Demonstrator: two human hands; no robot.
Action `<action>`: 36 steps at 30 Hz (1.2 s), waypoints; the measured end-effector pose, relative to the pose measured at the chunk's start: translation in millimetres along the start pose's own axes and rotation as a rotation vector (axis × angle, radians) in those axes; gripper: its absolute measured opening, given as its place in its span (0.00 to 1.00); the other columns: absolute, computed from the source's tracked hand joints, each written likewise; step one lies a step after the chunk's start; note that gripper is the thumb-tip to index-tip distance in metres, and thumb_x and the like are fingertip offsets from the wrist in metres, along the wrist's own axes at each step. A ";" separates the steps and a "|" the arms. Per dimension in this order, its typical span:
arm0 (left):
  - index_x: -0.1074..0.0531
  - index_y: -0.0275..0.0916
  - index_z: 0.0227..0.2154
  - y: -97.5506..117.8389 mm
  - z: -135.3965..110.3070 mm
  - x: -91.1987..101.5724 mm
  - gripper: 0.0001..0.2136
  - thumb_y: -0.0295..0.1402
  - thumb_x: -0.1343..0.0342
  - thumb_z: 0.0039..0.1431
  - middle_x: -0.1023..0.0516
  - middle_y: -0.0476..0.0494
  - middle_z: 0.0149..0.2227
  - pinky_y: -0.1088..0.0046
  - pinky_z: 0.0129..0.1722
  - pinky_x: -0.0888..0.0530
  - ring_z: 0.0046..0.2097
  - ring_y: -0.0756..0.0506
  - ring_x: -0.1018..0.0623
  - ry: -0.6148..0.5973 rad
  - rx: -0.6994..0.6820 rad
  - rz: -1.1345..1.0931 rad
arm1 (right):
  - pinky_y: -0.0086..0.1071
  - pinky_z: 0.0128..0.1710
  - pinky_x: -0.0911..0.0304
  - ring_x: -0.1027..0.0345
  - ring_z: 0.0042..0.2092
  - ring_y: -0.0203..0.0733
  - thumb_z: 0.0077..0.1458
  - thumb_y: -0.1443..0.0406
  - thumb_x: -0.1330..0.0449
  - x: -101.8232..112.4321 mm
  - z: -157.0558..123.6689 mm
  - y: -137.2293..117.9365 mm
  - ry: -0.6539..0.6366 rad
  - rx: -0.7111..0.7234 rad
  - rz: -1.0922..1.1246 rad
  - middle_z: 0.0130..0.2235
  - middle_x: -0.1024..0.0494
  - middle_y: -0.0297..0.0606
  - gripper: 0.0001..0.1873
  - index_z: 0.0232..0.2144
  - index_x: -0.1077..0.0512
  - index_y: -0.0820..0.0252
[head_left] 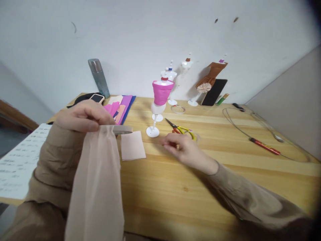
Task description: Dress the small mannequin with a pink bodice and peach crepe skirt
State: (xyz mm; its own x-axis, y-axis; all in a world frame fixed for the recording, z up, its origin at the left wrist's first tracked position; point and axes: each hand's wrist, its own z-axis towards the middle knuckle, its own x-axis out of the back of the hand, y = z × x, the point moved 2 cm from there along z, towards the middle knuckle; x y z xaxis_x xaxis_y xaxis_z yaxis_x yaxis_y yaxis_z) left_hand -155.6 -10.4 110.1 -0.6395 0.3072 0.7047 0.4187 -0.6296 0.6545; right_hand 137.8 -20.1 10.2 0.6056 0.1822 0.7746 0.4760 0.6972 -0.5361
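My left hand is raised near the camera, fingers closed on the top of a long strip of sheer beige crepe paper that hangs down. A flat beige roll or strip end sticks out to the right of that hand. My right hand rests low on the wooden table, fingers curled in a pinch near the yellow-handled scissors; what it holds, if anything, I cannot make out. A small beige paper square lies between the hands. A mini mannequin in a pink wrap stands behind it.
Coloured paper sheets, a phone and a metal flask sit at the back left. More small mannequins, one in brown paper, a dark phone, a wire loop and a red tool lie to the right. Printed sheet at left.
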 end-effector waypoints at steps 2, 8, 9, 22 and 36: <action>0.38 0.37 0.10 0.8 -2.1 3.3 0.26 0.52 0.48 0.54 0.38 0.46 0.15 0.70 0.23 0.35 0.21 0.51 0.37 -0.168 -0.005 -0.117 | 0.37 0.50 0.34 0.31 0.52 0.47 0.55 0.71 0.43 -22.2 0.5 -4.2 -0.105 0.162 -0.010 0.51 0.25 0.48 0.17 0.47 0.28 0.61; 0.33 0.37 0.19 6.2 16.0 -10.6 0.16 0.39 0.49 0.59 0.33 0.47 0.22 0.75 0.27 0.37 0.26 0.51 0.35 -0.551 0.089 0.092 | 0.51 0.65 0.57 0.46 0.63 0.56 0.56 0.66 0.42 -54.9 -2.2 -10.5 -0.374 0.340 -0.099 0.60 0.34 0.46 0.22 0.54 0.30 0.53; 0.32 0.37 0.20 6.9 19.5 -15.9 0.14 0.37 0.50 0.59 0.32 0.47 0.23 0.75 0.26 0.38 0.26 0.51 0.35 -0.579 0.105 0.118 | 0.50 0.65 0.57 0.40 0.60 0.53 0.57 0.67 0.44 -54.0 -1.6 -9.5 -0.393 0.323 -0.063 0.56 0.29 0.45 0.19 0.51 0.29 0.53; 0.40 0.36 0.18 -1.9 41.6 -87.6 0.15 0.32 0.54 0.60 0.37 0.51 0.21 0.75 0.26 0.42 0.25 0.53 0.38 -0.648 0.057 0.047 | 0.26 0.20 0.43 0.36 0.24 0.32 0.46 0.62 0.36 31.2 3.4 48.3 0.284 -0.453 0.667 0.30 0.26 0.34 0.12 0.36 0.28 0.60; 0.35 0.35 0.22 -8.9 47.7 -121.8 0.16 0.39 0.53 0.63 0.36 0.51 0.22 0.76 0.28 0.43 0.27 0.52 0.36 -0.434 -0.005 0.108 | 0.27 0.28 0.35 0.31 0.28 0.32 0.39 0.64 0.30 55.7 0.6 54.5 0.484 -0.455 0.756 0.30 0.22 0.34 0.13 0.32 0.22 0.57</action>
State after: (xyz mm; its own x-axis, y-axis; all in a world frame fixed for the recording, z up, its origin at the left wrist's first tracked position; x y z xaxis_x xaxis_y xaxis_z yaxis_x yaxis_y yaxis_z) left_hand -50.7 -8.1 31.5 -0.2623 0.5094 0.8196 0.4647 -0.6777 0.5699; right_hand 197.1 28.5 24.3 0.9953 0.0960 0.0123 -0.0038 0.1656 -0.9862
